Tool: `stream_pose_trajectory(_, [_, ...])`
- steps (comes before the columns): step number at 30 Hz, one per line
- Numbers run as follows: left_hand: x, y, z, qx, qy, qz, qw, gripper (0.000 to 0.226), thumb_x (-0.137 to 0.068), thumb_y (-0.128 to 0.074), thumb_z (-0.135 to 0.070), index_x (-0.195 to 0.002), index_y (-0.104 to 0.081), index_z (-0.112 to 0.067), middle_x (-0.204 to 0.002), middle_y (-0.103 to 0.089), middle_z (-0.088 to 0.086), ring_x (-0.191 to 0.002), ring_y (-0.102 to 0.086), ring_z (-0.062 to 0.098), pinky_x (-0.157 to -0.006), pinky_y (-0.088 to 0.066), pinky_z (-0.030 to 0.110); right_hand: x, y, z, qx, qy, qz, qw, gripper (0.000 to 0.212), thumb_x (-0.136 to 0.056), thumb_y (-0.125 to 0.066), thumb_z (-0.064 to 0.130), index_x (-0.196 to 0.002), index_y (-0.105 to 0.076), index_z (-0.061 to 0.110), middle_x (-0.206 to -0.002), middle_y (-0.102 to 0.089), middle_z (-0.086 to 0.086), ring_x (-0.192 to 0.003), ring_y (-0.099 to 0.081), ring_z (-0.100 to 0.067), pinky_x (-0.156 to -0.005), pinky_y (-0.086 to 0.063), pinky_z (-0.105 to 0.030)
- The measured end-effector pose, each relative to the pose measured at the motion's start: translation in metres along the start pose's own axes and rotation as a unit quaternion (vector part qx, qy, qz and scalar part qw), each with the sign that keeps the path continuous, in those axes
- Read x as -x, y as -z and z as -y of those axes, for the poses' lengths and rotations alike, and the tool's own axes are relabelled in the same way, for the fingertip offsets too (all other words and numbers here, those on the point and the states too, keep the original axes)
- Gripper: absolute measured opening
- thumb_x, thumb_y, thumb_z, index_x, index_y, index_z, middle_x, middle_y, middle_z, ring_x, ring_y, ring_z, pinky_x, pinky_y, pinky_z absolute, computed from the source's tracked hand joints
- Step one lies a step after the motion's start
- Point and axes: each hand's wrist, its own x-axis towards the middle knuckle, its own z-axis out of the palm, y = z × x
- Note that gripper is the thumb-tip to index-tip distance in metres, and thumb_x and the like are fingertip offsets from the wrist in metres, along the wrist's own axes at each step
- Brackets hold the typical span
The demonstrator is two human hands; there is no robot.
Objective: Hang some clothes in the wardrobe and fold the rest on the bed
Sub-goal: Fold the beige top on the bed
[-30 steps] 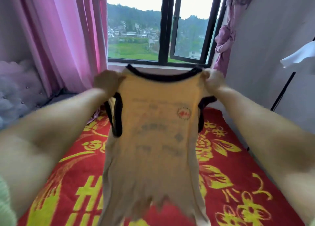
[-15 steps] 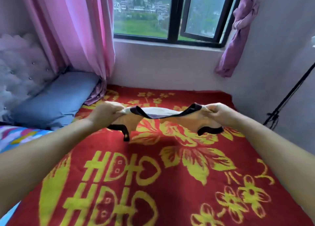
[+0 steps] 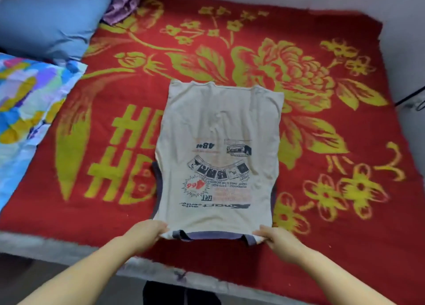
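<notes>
Red floral bedspread, beige shirt flat, left hand, right hand pinching shoulders

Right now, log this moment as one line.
beige sleeveless printed shirt: flat on red floral blanket | left hand: pinches shoulder | right hand: pinches shoulder

Bed under red blanket with yellow flower print. Blue pillow far left corner, multicoloured sheet at left edge, purple curtain hem beside pillow. Pale wall right.
</notes>
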Motion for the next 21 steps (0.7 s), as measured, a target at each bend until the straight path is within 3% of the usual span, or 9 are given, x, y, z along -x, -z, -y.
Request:
stream_pose_trajectory(2, [-0.002, -0.026, 0.0, -0.003, 0.002, -0.02, 1.0, 0.031, -0.099, -0.038, -0.019, -0.123, -0.056, -0.018, -0.131, -0.058, 0.005, -0.121, -0.053, 0.023, -0.095, -0.04, 0.029, -0.001, -0.019, -0.005, 0.019, -0.003, 0.014, 1.0, 0.045, -0.091, -0.04, 0.005, -0.124, -0.062, 0.026, -0.133, -0.058, -0.008, -0.122, -0.053, -0.031, -0.096, -0.039, -0.033])
stream_pose_trajectory(5, [-0.01, -0.045, -0.001, -0.048, -0.001, 0.034, 0.998, 0.012, -0.095, -0.039, -0.015, -0.093, -0.05, -0.021, -0.1, -0.061, 0.008, -0.101, -0.058, 0.028, -0.072, -0.033, 0.033, -0.002, -0.04, -0.008, 0.068, 0.009, 0.059, 0.996, 0.047, -0.087, -0.038, 0.006, -0.12, -0.06, 0.032, -0.12, -0.061, -0.004, -0.116, -0.055, -0.031, -0.093, -0.042, -0.034])
stream_pose_trajectory(7, [-0.015, -0.049, -0.001, -0.082, 0.01, 0.12, 0.989, 0.017, -0.086, -0.041, -0.005, -0.092, -0.054, -0.014, -0.096, -0.061, 0.01, -0.091, -0.057, 0.031, -0.067, -0.03, 0.033, -0.005, -0.049, -0.003, 0.078, 0.005, 0.108, 0.991, 0.047, -0.086, -0.039, 0.007, -0.119, -0.062, 0.032, -0.116, -0.063, -0.001, -0.111, -0.057, -0.028, -0.089, -0.04, -0.029])
stream_pose_trajectory(11, [-0.026, -0.037, 0.006, -0.082, -0.009, 0.248, 0.965, 0.012, -0.08, -0.042, 0.001, -0.079, -0.054, -0.002, -0.072, -0.045, 0.013, -0.071, -0.044, 0.034, -0.062, -0.028, 0.034, -0.011, -0.046, 0.02, 0.026, -0.027, 0.196, 0.98, 0.034, -0.087, -0.044, 0.013, -0.076, -0.069, 0.033, -0.092, -0.062, 0.002, -0.085, -0.049, -0.016, -0.064, -0.037, -0.015])
stream_pose_trajectory(12, [-0.03, -0.029, 0.009, -0.06, -0.009, 0.259, 0.964, 0.013, -0.081, -0.043, -0.003, -0.07, -0.047, -0.005, -0.064, -0.037, 0.009, -0.065, -0.036, 0.03, -0.059, -0.026, 0.034, -0.015, -0.043, 0.023, 0.01, -0.031, 0.214, 0.976, 0.036, -0.086, -0.045, 0.01, -0.074, -0.071, 0.033, -0.09, -0.063, 0.0, -0.084, -0.049, -0.015, -0.062, -0.036, -0.013])
stream_pose_trajectory(14, [-0.043, -0.001, 0.012, -0.018, 0.003, 0.285, 0.958, 0.022, -0.085, -0.045, -0.012, -0.064, -0.037, -0.013, -0.057, -0.036, 0.003, -0.057, -0.035, 0.025, -0.053, -0.026, 0.033, -0.029, -0.026, 0.022, -0.01, -0.048, 0.247, 0.968, 0.033, -0.084, -0.043, 0.005, -0.095, -0.071, 0.019, -0.1, -0.068, -0.01, -0.083, -0.051, -0.012, -0.065, -0.039, -0.019])
stream_pose_trajectory(16, [-0.064, 0.039, 0.017, -0.01, 0.022, 0.326, 0.945, 0.014, -0.087, -0.048, -0.02, -0.075, -0.049, -0.014, -0.066, -0.051, 0.0, -0.065, -0.047, 0.019, -0.054, -0.033, 0.029, -0.048, 0.004, 0.016, -0.018, -0.08, 0.273, 0.959, 0.023, -0.087, -0.042, 0.008, -0.09, -0.064, 0.014, -0.09, -0.064, -0.008, -0.076, -0.047, -0.011, -0.061, -0.037, -0.023])
stream_pose_trajectory(18, [-0.093, 0.088, 0.023, -0.014, 0.032, 0.318, 0.948, 0.012, -0.091, -0.052, -0.026, -0.086, -0.054, -0.016, -0.083, -0.055, -0.001, -0.077, -0.049, 0.015, -0.057, -0.035, 0.024, -0.071, 0.051, 0.008, -0.032, -0.107, 0.264, 0.958, 0.018, -0.088, -0.043, 0.011, -0.075, -0.051, 0.02, -0.074, -0.051, -0.001, -0.065, -0.046, -0.013, -0.051, -0.035, -0.019])
stream_pose_trajectory(21, [-0.15, 0.179, 0.03, 0.002, 0.047, 0.207, 0.977, 0.019, -0.092, -0.054, -0.032, -0.079, -0.055, -0.018, -0.076, -0.055, -0.004, -0.065, -0.047, 0.011, -0.05, -0.034, 0.02, -0.119, 0.145, -0.009, -0.075, -0.152, 0.164, 0.972, 0.011, -0.088, -0.046, 0.01, -0.079, -0.047, 0.016, -0.07, -0.045, 0.001, -0.062, -0.042, -0.014, -0.051, -0.034, -0.021])
